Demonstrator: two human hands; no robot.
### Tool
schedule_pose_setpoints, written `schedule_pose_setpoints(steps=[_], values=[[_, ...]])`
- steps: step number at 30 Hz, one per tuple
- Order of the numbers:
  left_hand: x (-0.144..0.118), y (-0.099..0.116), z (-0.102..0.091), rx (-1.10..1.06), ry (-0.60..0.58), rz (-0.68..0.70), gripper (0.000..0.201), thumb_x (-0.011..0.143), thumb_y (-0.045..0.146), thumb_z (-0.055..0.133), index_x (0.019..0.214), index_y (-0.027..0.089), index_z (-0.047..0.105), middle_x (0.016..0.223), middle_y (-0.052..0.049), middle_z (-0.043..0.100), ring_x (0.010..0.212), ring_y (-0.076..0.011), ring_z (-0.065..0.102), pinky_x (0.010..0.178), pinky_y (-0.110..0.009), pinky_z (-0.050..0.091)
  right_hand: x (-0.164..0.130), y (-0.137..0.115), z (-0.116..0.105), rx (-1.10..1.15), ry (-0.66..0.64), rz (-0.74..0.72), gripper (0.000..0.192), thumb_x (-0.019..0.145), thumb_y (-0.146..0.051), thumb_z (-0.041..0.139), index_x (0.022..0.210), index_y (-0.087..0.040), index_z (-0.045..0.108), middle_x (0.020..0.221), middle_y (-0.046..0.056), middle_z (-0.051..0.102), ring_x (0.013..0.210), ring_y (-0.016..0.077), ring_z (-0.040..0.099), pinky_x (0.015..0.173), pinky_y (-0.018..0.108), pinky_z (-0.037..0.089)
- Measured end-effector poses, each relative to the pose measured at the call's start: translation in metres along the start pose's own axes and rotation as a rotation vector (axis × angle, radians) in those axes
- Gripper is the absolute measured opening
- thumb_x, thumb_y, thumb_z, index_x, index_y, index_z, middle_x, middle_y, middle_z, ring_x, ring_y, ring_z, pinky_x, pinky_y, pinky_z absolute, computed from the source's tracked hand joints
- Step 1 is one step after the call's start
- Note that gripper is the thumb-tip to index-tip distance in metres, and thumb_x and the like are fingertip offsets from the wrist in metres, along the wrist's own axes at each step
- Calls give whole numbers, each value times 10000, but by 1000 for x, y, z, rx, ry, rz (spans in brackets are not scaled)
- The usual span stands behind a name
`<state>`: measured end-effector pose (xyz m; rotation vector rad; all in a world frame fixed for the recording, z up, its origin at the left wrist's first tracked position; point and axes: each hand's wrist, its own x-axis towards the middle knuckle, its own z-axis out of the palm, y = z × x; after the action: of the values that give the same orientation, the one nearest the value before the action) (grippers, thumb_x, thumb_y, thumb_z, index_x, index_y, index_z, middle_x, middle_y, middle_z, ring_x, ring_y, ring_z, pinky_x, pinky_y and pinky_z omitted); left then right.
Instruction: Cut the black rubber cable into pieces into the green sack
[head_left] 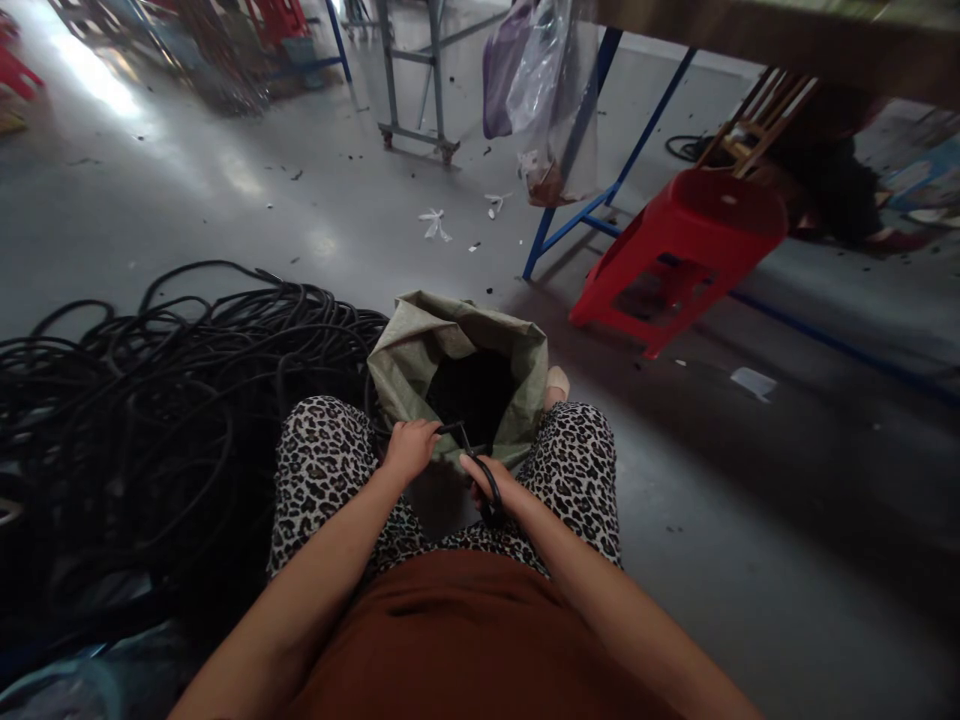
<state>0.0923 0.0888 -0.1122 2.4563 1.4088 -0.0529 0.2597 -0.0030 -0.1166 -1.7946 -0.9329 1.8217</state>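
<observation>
I sit with an open greenish woven sack standing between my knees. Its inside is dark and I cannot make out what it holds. My left hand is closed around a thin black cable at the sack's near rim. My right hand grips a black tool with looped handles, apparently scissors or cutters, meeting the same cable. Both hands rest just above my lap, over leopard-print trousers.
A large tangled heap of black cable covers the floor at my left. A tipped red plastic stool lies ahead right beside a blue table leg. Plastic bags hang from the table. Another person sits behind it.
</observation>
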Motion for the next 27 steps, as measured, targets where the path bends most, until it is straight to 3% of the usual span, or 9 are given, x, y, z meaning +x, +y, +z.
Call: schedule_pose_setpoints(steps=[27], values=[[-5,11,-2,-8,-55,114,268,861,244,469,1085,232,616,979,-80,652,951,-219,560,825,-360,341,12,8,0,-87,-27,5,431,874,-543,446,971,-140,566,523,-11,541,386,117,530,393,196,415]])
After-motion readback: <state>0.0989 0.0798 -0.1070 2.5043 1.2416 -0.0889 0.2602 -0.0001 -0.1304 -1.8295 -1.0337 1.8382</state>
